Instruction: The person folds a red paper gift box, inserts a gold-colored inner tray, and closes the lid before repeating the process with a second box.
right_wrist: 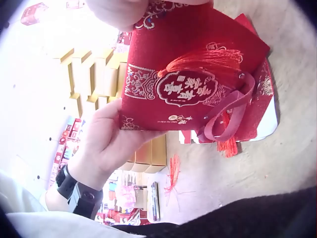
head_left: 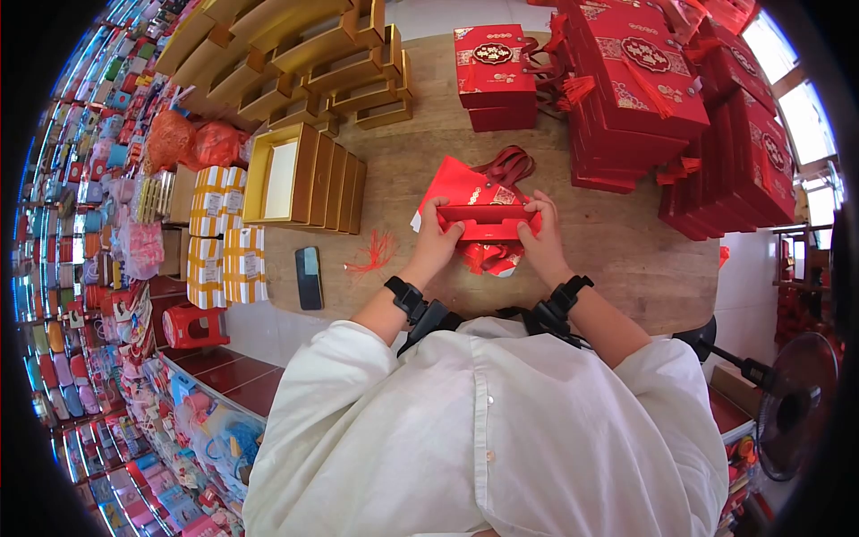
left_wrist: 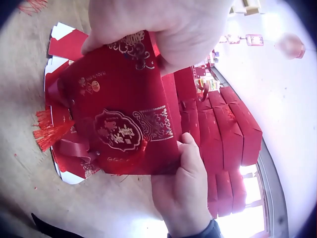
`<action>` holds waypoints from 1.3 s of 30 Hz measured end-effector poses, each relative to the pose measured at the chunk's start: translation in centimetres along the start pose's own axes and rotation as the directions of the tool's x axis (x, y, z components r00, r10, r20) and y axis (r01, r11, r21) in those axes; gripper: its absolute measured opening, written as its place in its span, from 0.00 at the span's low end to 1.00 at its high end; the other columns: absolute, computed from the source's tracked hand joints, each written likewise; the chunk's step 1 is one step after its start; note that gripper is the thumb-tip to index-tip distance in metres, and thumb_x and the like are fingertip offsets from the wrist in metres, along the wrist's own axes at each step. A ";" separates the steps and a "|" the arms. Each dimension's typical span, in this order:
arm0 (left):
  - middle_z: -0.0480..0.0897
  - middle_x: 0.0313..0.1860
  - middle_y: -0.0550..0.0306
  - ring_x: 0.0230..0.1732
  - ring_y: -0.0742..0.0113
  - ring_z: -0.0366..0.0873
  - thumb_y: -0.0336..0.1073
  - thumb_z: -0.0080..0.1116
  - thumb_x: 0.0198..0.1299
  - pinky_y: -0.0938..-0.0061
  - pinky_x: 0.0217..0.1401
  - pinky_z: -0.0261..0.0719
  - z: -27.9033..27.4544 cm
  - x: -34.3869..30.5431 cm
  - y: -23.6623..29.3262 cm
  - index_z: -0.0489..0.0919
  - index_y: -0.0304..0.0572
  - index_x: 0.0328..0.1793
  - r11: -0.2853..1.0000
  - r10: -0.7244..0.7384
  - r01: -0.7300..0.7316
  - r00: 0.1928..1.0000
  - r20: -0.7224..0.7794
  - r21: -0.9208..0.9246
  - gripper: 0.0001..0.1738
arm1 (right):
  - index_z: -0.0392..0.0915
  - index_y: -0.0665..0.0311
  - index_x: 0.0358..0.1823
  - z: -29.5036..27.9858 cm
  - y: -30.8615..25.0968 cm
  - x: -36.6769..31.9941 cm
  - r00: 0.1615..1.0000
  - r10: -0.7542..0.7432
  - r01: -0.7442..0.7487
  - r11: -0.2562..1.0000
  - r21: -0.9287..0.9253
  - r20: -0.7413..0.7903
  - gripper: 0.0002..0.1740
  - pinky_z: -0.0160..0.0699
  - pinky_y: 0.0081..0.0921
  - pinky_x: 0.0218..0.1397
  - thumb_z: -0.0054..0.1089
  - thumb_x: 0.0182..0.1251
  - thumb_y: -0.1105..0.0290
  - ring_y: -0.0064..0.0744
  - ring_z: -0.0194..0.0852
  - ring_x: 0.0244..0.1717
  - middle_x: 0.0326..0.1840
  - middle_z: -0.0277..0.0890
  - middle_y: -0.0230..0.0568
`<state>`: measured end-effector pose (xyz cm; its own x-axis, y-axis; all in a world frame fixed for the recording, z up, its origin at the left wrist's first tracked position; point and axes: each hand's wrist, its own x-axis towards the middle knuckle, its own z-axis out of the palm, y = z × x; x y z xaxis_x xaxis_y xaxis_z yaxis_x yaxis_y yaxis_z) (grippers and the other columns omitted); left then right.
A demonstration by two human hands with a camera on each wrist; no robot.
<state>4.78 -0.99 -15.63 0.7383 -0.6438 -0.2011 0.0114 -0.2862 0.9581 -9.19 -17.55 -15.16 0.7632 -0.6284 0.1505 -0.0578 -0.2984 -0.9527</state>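
Between the two hands is a red gift box [head_left: 488, 230] with its opening toward the person. The left hand [head_left: 436, 242] grips its left end and the right hand [head_left: 544, 238] its right end, thumbs at the near edge. In the left wrist view the box [left_wrist: 119, 109] shows a patterned face with a gold-lettered label; the left hand [left_wrist: 163, 25] is at the top, the right hand [left_wrist: 181, 188] at the lower corner. The right wrist view shows the box's ribbon handle [right_wrist: 233, 114] and red tassel [right_wrist: 208, 62]. Flat red pieces [head_left: 452, 179] lie beneath.
Gold box trays [head_left: 304, 179] and a phone [head_left: 309, 278] are on the left of the wooden table [head_left: 591, 268], with loose red tassel strings [head_left: 374, 251] beside them. Finished-looking red boxes [head_left: 635, 89] are stacked at the right and back. A fan [head_left: 796, 403] stands at the right.
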 end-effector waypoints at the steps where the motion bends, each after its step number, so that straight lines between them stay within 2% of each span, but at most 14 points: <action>1: 0.71 0.50 0.53 0.50 0.71 0.70 0.25 0.53 0.58 0.78 0.49 0.71 0.0 0.0 -0.1 0.58 0.43 0.60 1.000 0.016 -0.016 1.000 -0.006 0.004 0.25 | 0.64 0.61 0.45 0.0 -0.1 0.0 1.000 0.001 -0.001 1.000 -0.008 0.009 0.16 0.49 0.35 0.69 0.54 0.54 0.79 0.49 0.51 0.68 0.65 0.54 0.54; 10: 0.70 0.49 0.50 0.49 0.66 0.69 0.30 0.56 0.56 0.73 0.52 0.70 -0.1 -0.5 0.9 0.60 0.42 0.60 0.967 0.089 -0.072 0.994 -0.059 0.245 0.26 | 0.64 0.63 0.44 -0.2 -0.2 -0.2 1.000 -0.025 0.025 0.999 -0.027 0.004 0.16 0.54 0.35 0.67 0.53 0.53 0.80 0.50 0.56 0.65 0.63 0.57 0.55; 13: 0.69 0.51 0.47 0.51 0.62 0.69 0.31 0.56 0.56 0.70 0.54 0.69 -0.2 -0.7 0.9 0.60 0.41 0.61 0.947 0.155 -0.132 0.986 -0.057 0.292 0.27 | 0.64 0.63 0.44 -0.3 -0.1 -0.2 0.999 -0.034 0.035 0.999 -0.035 0.011 0.16 0.54 0.35 0.68 0.52 0.52 0.80 0.50 0.56 0.65 0.62 0.57 0.55; 20: 0.69 0.52 0.45 0.53 0.61 0.69 0.32 0.56 0.57 0.69 0.56 0.68 -0.3 -1.1 1.4 0.59 0.41 0.61 0.945 0.122 -0.103 0.992 -0.043 0.311 0.28 | 0.64 0.62 0.44 -0.4 0.4 -0.4 0.999 -0.027 0.027 1.000 -0.011 0.037 0.18 0.50 0.35 0.69 0.50 0.51 0.82 0.49 0.53 0.67 0.63 0.56 0.54; 23: 0.69 0.53 0.47 0.54 0.62 0.68 0.33 0.58 0.57 0.70 0.56 0.69 -0.3 -1.2 1.6 0.59 0.41 0.62 0.973 0.037 -0.029 0.999 -0.033 0.230 0.28 | 0.64 0.62 0.51 -0.4 1.2 -0.6 0.996 -0.086 0.087 0.996 -0.023 0.022 0.23 0.54 0.34 0.68 0.55 0.51 0.80 0.47 0.55 0.66 0.63 0.56 0.54; 25: 0.69 0.53 0.50 0.54 0.65 0.68 0.35 0.59 0.58 0.73 0.55 0.69 -0.7 -1.1 0.8 0.59 0.43 0.61 0.989 0.151 -0.151 0.988 0.042 -0.002 0.28 | 0.60 0.62 0.61 -0.4 0.9 -1.1 0.992 0.102 -0.123 0.921 0.369 0.075 0.34 0.54 0.33 0.68 0.62 0.50 0.76 0.42 0.53 0.67 0.65 0.55 0.51; 26: 0.69 0.53 0.50 0.54 0.65 0.68 0.35 0.59 0.58 0.73 0.55 0.69 -1.0 -1.1 0.5 0.59 0.43 0.61 0.989 0.150 -0.150 0.988 0.041 -0.001 0.28 | 0.60 0.62 0.61 -0.7 0.8 -1.2 0.992 0.103 -0.123 0.921 0.369 0.076 0.34 0.54 0.33 0.68 0.62 0.50 0.76 0.42 0.53 0.67 0.65 0.55 0.51; 28: 0.67 0.55 0.53 0.55 0.69 0.67 0.35 0.59 0.58 0.76 0.56 0.69 -1.5 -1.1 0.2 0.59 0.43 0.62 0.970 0.166 -0.181 0.981 0.104 0.160 0.28 | 0.53 0.62 0.67 -1.8 0.5 -1.4 0.986 0.009 -0.047 0.973 0.226 0.164 0.46 0.56 0.33 0.68 0.70 0.47 0.71 0.38 0.53 0.67 0.65 0.56 0.48; 32: 0.66 0.56 0.55 0.56 0.71 0.66 0.35 0.58 0.59 0.76 0.57 0.69 -2.0 -0.4 -0.5 0.58 0.44 0.62 0.981 0.065 -0.092 0.985 0.158 0.170 0.28 | 0.52 0.61 0.67 -2.4 1.3 -1.0 0.950 0.135 -0.179 0.974 0.136 0.282 0.48 0.59 0.33 0.67 0.72 0.45 0.69 0.37 0.56 0.66 0.64 0.57 0.47; 34: 0.66 0.58 0.51 0.57 0.63 0.68 0.37 0.60 0.56 0.73 0.60 0.66 -2.0 -0.4 0.2 0.59 0.42 0.62 1.000 0.014 -0.011 0.988 0.154 -0.019 0.30 | 0.52 0.61 0.67 -2.4 1.0 -0.8 0.947 0.134 -0.182 0.972 0.148 0.291 0.48 0.62 0.32 0.65 0.72 0.45 0.71 0.36 0.59 0.64 0.64 0.58 0.45; 35: 0.66 0.58 0.51 0.57 0.63 0.68 0.37 0.60 0.56 0.73 0.60 0.66 -1.9 -0.6 0.6 0.59 0.42 0.62 1.000 0.019 -0.016 0.988 0.155 -0.021 0.30 | 0.52 0.61 0.67 -2.5 0.9 -0.8 0.949 0.131 -0.178 0.973 0.145 0.288 0.48 0.62 0.32 0.65 0.72 0.45 0.71 0.36 0.59 0.64 0.64 0.58 0.45; 37: 0.68 0.58 0.50 0.58 0.63 0.69 0.37 0.61 0.56 0.73 0.59 0.69 -1.8 -2.0 3.5 0.61 0.42 0.62 0.982 0.057 -0.029 0.988 0.144 -0.185 0.30 | 0.53 0.60 0.67 -2.8 -0.3 -0.8 0.939 0.171 -0.265 0.914 0.309 0.300 0.47 0.64 0.30 0.65 0.71 0.45 0.75 0.35 0.60 0.63 0.64 0.58 0.43; 38: 0.68 0.58 0.50 0.58 0.63 0.69 0.37 0.61 0.56 0.73 0.59 0.69 -2.0 -2.3 4.0 0.61 0.42 0.62 0.982 0.061 -0.033 0.988 0.143 -0.187 0.30 | 0.53 0.60 0.67 -2.9 -1.0 -0.8 0.939 0.167 -0.261 0.915 0.307 0.300 0.47 0.64 0.30 0.65 0.71 0.45 0.75 0.35 0.60 0.63 0.64 0.58 0.43; 39: 0.68 0.59 0.51 0.58 0.63 0.68 0.38 0.63 0.54 0.72 0.59 0.70 -2.4 -2.6 4.4 0.61 0.42 0.63 0.991 0.123 -0.114 0.979 0.160 -0.063 0.32 | 0.53 0.60 0.67 -3.0 -1.7 -0.7 0.942 0.161 -0.257 0.909 0.327 0.294 0.47 0.64 0.30 0.65 0.71 0.45 0.76 0.34 0.60 0.64 0.64 0.58 0.43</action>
<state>4.49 1.09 -10.40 0.6164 -0.7794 -0.1121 -0.0299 -0.1655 0.9858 -11.54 -18.75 -12.89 0.8988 -0.4292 -0.0892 -0.0383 0.1258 -0.9913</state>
